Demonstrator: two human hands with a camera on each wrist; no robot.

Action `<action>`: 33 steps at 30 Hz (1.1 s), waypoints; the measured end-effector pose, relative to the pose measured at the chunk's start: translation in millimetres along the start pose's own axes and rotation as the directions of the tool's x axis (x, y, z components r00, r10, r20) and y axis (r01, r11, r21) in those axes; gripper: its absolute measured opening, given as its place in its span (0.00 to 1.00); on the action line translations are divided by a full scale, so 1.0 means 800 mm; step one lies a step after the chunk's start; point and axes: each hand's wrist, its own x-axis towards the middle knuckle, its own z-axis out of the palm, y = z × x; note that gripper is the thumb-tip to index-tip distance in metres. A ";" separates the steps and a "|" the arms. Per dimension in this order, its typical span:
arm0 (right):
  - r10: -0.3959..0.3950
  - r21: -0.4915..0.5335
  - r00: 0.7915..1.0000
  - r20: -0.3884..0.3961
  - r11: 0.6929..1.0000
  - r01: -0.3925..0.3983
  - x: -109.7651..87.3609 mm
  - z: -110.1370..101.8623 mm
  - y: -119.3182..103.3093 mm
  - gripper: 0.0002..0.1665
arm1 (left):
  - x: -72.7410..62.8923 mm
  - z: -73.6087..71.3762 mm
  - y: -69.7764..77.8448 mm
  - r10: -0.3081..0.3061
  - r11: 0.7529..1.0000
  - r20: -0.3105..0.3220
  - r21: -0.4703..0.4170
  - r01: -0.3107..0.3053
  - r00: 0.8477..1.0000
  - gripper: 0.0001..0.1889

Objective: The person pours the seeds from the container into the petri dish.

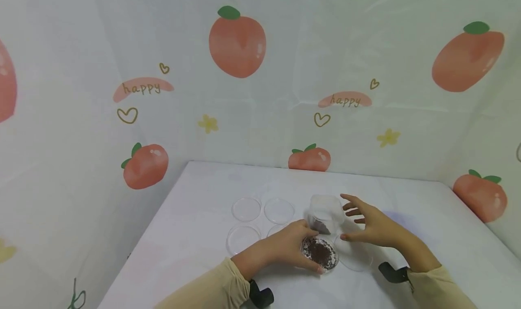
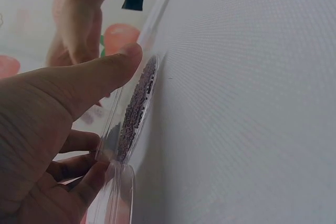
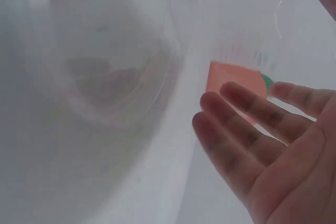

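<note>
Dark brown granules fill a clear round petri dish (image 1: 320, 254) on the white table. My left hand (image 1: 286, 245) grips this dish by its rim, thumb on the near side and fingers on the far side. The thumb (image 2: 113, 74) also shows against the rim in the left wrist view. My right hand (image 1: 376, 225) is spread with nothing in it, just right of a clear plastic tub (image 1: 325, 205) with some dark material low inside. Below that hand lies another clear round dish (image 1: 356, 260), beside the filled one.
Several clear round dishes stand to the left, among them a back-left dish (image 1: 246, 209), a dish beside it (image 1: 279, 211) and a front-left dish (image 1: 243, 240). Another is partly hidden by my left hand. A printed curtain (image 1: 277, 114) hangs behind the table (image 1: 183, 241).
</note>
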 end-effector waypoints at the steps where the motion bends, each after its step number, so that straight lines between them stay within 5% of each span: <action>1: 0.003 -0.010 1.000 0.005 1.000 -0.003 -0.005 -0.001 0.000 0.64 | 0.000 -0.001 0.001 0.000 1.000 -0.003 -0.002 0.000 1.000 0.47; 10: 0.007 -0.164 0.998 0.059 0.986 0.002 -0.052 -0.010 -0.006 0.47 | -0.003 -0.006 0.004 -0.014 1.000 -0.006 -0.012 0.014 1.000 0.47; 15: -0.002 -0.229 0.997 0.077 0.973 0.020 -0.068 -0.008 0.001 0.46 | -0.006 -0.010 0.009 -0.038 0.999 0.001 -0.038 0.038 0.999 0.48; 24: -0.133 -0.267 0.991 0.033 0.954 0.137 -0.076 -0.003 0.018 0.48 | -0.005 -0.010 0.012 -0.055 0.998 -0.007 -0.038 0.055 0.998 0.48; 33: -0.060 -0.299 0.996 0.060 0.951 0.076 -0.073 -0.002 0.000 0.47 | -0.005 -0.011 0.016 -0.044 0.999 -0.004 -0.029 0.044 0.999 0.47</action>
